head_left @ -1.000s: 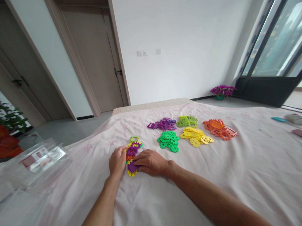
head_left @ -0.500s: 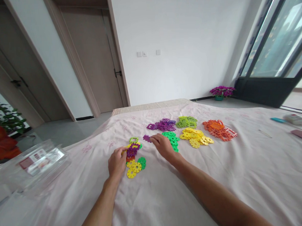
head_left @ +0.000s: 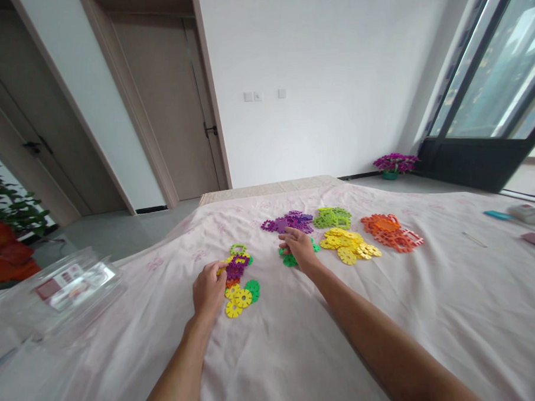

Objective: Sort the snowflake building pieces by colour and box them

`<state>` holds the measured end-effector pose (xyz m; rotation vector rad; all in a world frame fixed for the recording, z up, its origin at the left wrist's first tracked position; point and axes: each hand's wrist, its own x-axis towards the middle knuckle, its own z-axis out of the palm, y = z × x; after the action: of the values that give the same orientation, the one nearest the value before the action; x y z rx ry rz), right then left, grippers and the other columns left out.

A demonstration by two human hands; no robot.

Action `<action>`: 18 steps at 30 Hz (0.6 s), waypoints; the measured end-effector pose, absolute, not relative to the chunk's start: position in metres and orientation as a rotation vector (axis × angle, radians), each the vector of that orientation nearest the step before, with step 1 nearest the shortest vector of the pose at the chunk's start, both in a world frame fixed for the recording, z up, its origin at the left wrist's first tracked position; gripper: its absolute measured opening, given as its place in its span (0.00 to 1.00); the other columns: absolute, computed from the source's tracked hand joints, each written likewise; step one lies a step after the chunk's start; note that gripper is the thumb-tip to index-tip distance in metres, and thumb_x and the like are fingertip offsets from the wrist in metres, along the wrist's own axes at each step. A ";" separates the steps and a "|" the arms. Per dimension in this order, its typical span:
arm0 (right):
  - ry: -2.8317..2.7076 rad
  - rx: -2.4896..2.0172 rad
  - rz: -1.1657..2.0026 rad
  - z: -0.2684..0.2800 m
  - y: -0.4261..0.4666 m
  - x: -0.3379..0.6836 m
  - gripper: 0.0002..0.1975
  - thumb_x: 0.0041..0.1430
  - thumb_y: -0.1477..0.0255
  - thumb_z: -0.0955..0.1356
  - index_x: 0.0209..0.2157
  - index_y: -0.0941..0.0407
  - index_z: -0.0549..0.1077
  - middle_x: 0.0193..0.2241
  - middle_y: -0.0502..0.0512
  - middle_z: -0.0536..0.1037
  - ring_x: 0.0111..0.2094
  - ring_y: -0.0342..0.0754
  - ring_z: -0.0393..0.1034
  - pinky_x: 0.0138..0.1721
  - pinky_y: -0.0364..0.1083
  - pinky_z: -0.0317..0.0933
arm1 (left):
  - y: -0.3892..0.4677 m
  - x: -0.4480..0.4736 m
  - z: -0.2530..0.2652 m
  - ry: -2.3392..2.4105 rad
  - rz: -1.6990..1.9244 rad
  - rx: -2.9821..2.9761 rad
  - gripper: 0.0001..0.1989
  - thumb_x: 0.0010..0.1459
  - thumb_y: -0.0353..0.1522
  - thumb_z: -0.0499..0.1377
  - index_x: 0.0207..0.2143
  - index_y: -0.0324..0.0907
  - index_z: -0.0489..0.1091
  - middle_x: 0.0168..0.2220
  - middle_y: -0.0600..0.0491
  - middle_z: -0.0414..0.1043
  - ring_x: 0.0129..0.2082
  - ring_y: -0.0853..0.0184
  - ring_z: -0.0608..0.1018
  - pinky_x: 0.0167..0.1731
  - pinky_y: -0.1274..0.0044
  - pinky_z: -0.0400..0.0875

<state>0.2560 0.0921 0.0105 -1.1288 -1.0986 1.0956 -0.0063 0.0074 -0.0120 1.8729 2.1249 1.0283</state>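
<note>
Purple pile (head_left: 295,218): upper centre of frame. Green pile (head_left: 289,261): directly below it, partly covered by the right hand (head_left: 301,250). Risk: a low sweep of that hand could mix the two colours. Right grip: fingers loosely spread, no piece visible between them. Left hand (head_left: 209,287): fingertips touching the mixed heap (head_left: 237,267), left of centre; pinch cannot be determined.

Purple pile (head_left: 301,221); yellow pile (head_left: 345,242); orange pile (head_left: 389,230); pale cloth (head_left: 278,354), pink-flowered.

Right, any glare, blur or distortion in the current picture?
Head view: glare whitens part of the clear plastic container; head view: the leftmost door leans, suggesting wide-angle distortion; head view: the purple pieces beside the left hand look too soft to count.
</note>
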 end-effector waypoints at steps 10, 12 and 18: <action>-2.108 -1.080 0.395 -0.010 0.053 0.225 0.23 0.62 0.74 0.64 0.59 0.57 0.68 0.55 0.63 0.74 0.53 0.53 0.69 0.56 0.53 0.62 | 0.007 -0.005 -0.013 2.025 1.082 1.898 0.15 0.62 0.31 0.50 0.48 0.46 0.72 0.52 0.51 0.74 0.53 0.64 0.74 0.56 0.72 0.65; -2.258 -1.045 0.300 -0.009 0.045 0.218 0.28 0.64 0.71 0.65 0.64 0.59 0.60 0.60 0.66 0.67 0.60 0.55 0.62 0.60 0.54 0.57 | 0.006 -0.004 -0.013 1.918 1.112 1.903 0.16 0.63 0.33 0.49 0.49 0.45 0.72 0.53 0.51 0.74 0.54 0.64 0.74 0.57 0.72 0.64; -2.459 -1.003 0.216 -0.001 0.036 0.212 0.22 0.66 0.64 0.65 0.60 0.55 0.67 0.59 0.62 0.70 0.58 0.55 0.64 0.58 0.53 0.56 | 0.005 0.002 -0.013 1.488 1.211 1.790 0.19 0.65 0.39 0.49 0.53 0.43 0.70 0.55 0.50 0.74 0.55 0.64 0.74 0.58 0.73 0.65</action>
<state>0.2117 0.0364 -0.0010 -1.0025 -2.4590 0.2161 0.0022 0.0051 -0.0131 1.7904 1.4875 1.2110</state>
